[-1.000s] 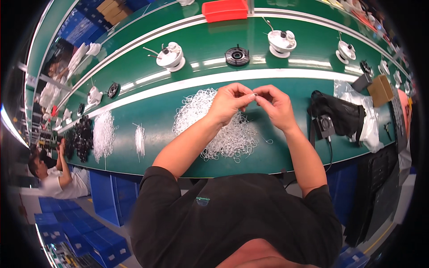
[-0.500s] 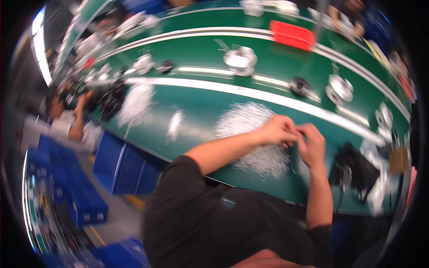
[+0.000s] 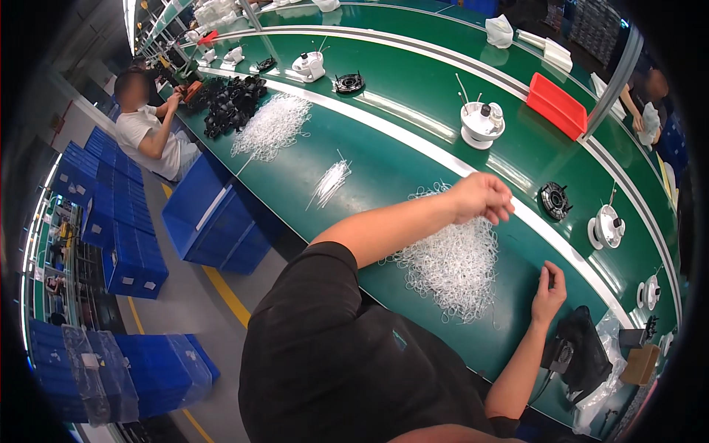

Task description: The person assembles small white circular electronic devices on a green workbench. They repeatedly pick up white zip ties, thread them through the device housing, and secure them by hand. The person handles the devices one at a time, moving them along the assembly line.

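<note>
A long green conveyor table point(image 3: 413, 148) with white stripes curves through a factory hall; blue crates point(image 3: 133, 258) stand stacked along the grey aisle. The left hand point(image 3: 481, 198) hovers curled over a heap of white wire ties point(image 3: 450, 262) at the table's near edge; whether it grips any cannot be seen. The right hand point(image 3: 548, 289) rests beside the heap, fingers pinched narrow. A red tray point(image 3: 557, 105) lies beyond, a black bag point(image 3: 580, 354) at right.
</note>
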### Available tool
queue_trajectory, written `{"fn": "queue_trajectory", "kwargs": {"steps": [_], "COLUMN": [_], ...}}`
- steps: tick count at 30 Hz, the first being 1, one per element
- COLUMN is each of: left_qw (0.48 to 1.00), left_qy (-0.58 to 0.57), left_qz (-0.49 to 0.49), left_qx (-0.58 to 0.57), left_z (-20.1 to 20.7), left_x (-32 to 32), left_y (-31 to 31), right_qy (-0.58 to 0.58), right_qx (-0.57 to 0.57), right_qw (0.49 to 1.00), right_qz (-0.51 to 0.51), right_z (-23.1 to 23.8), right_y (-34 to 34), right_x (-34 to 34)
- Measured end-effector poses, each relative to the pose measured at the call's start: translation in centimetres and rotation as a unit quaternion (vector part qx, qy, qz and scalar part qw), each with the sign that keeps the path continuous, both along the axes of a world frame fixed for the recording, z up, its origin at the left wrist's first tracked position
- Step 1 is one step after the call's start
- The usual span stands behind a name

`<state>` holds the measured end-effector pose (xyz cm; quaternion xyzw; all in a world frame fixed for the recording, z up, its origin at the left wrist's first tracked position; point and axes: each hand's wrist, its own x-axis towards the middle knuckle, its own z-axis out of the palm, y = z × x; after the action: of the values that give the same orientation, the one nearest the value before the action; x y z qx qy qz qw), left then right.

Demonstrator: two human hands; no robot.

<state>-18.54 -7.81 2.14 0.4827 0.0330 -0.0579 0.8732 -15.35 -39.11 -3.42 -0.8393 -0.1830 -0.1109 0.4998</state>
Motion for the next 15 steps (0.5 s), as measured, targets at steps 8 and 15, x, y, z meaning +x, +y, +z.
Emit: {"fn": "queue_trajectory", "kwargs": {"steps": [8,15], "left_qw": [0.941,0.93], "left_qy": [0.088,0.128], "left_qz": [0.325,0.34], "left_qx": [0.035,0.051], "left_z": [-3.3,-6.9], "left_x": [7.2,13.4], "left_y": [6.4,6.8], "right_qy": [0.071,0.048], "right_qx": [0.01,0.008], "right_qw": [0.997,0.999], "right_qz": [0.002,0.013], "right_z": [-1.5,-1.0], "right_y": [-0.2,0.0], "right_x": [0.7,0.8]}}
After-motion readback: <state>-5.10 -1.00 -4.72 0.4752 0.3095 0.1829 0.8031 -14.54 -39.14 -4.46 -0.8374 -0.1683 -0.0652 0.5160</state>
